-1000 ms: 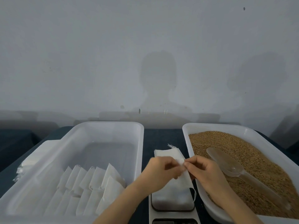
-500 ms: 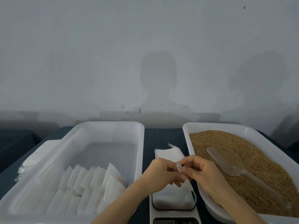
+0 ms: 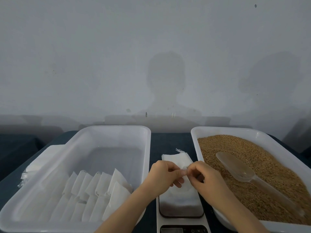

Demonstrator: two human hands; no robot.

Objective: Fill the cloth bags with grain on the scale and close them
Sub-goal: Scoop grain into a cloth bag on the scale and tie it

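A flat white cloth bag (image 3: pixel 178 192) lies over the scale (image 3: pixel 181 214) between two tubs. My left hand (image 3: pixel 164 176) and my right hand (image 3: pixel 204 179) meet above it, and both pinch the bag's cloth at its upper part with curled fingers. Beyond the hands a small stack of empty white bags (image 3: pixel 175 158) rests on the dark table. Brown grain (image 3: pixel 252 165) fills the right tub (image 3: pixel 235 130), and a clear plastic scoop (image 3: pixel 239 169) lies on the grain. The scale's display is partly cut off at the bottom edge.
The left white tub (image 3: pixel 116 130) holds a row of several white cloth bags (image 3: pixel 94 194) at its near end. More white cloth (image 3: pixel 37 163) lies on the table left of that tub. A grey wall stands close behind the table.
Both hands have drawn closer together over the bag and shifted slightly toward me, their fingertips now meeting on the cloth. The tubs, scoop and scale have not moved.
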